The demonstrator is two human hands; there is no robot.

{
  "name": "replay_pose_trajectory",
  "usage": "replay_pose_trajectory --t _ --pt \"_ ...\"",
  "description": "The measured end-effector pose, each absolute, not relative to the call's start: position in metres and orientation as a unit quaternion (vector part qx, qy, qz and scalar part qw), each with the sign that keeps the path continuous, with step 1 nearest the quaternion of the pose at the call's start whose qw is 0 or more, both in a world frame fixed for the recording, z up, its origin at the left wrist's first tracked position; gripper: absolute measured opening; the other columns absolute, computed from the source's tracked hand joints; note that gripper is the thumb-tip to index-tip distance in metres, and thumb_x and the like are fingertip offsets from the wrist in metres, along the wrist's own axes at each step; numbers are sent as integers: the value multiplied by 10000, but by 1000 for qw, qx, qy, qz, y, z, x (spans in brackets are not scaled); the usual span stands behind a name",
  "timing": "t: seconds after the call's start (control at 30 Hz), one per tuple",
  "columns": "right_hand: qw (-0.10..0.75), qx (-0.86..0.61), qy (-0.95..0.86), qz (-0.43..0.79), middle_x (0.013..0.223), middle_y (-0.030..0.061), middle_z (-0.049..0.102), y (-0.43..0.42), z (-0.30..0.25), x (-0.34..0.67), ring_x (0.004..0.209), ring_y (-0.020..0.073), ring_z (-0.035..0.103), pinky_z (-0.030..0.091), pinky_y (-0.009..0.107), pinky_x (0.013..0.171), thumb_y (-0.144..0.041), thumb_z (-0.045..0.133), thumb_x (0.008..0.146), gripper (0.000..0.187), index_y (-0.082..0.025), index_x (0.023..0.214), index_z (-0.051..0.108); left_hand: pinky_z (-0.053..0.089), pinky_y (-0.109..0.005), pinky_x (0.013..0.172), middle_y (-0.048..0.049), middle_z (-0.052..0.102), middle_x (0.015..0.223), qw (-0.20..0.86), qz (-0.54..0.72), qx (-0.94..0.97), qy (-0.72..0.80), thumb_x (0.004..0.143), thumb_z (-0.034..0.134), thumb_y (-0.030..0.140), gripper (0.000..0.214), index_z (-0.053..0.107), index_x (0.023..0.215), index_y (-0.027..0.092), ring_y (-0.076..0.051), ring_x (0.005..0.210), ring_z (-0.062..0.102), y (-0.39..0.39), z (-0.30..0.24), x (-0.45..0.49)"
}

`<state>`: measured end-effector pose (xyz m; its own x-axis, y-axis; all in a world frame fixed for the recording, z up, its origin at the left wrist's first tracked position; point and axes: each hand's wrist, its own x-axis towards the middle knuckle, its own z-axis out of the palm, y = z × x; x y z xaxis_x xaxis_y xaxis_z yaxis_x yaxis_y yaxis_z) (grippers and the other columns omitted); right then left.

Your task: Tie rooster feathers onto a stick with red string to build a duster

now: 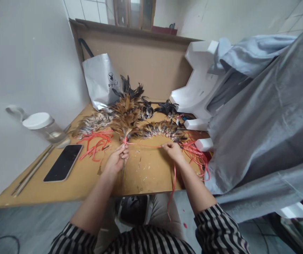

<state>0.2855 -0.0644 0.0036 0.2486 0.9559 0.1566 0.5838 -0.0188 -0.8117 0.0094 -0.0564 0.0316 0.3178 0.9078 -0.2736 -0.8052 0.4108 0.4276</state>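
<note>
My left hand (119,157) is closed around the thin stick of a feather duster (127,118), which stands with its brown and black feathers pointing away from me. Red binding wraps the base of the feathers, just above my fingers. From there a red plastic ribbon (146,145) runs taut to the right. Pinched on that ribbon is my right hand (173,151), and the loose end hangs below it past the table edge. Behind my right hand lies a curved row of brown feather bunches (162,129).
Red ribbons lie in two piles, left (95,141) and right (197,155). A phone (63,163), thin sticks (32,171) and a lidded jar (47,128) are at left. Behind stand a silver bag (98,77) and white foam (199,84); grey cloth (257,123) drapes at right.
</note>
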Motion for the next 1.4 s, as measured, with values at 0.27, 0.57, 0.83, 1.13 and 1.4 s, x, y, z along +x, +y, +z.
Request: replay_pose_trajectory --t 0.27,0.57,0.83,1.13,1.4 --pt "342 -799 -488 85 789 77 692 -11 15 316 728 182 609 399 243 624 -346 507 742 267 -173 793 703 290 -60 371 4 454 690 830 515 46 210 870 345 17 176 474 821 127 -5 484 419 -46 23 10" --pt "250 -874 -415 33 889 152 688 12 12 301 837 252 637 443 301 682 -412 524 728 318 -182 851 706 291 -55 361 0 460 711 836 512 56 190 870 329 12 190 468 819 131 -3 487 419 -42 17 3" --pt "321 -834 -446 53 773 111 697 -3 14 306 723 205 633 423 254 636 -406 494 739 307 -171 753 690 299 -58 365 2 457 704 835 513 50 193 867 340 10 184 477 828 127 -4 484 418 -44 19 5" --pt "228 -867 -441 49 881 177 680 1 15 295 845 275 634 442 322 671 -382 551 697 298 -159 821 704 293 -51 387 2 459 724 829 520 75 189 848 399 21 142 477 838 139 3 501 418 -42 12 2" --pt "579 -657 -378 300 518 -33 462 -33 22 293 421 75 367 256 200 405 -373 551 670 203 -182 622 502 306 -54 369 -2 475 720 833 519 65 181 848 368 3 169 482 825 126 -3 498 436 -41 12 3"
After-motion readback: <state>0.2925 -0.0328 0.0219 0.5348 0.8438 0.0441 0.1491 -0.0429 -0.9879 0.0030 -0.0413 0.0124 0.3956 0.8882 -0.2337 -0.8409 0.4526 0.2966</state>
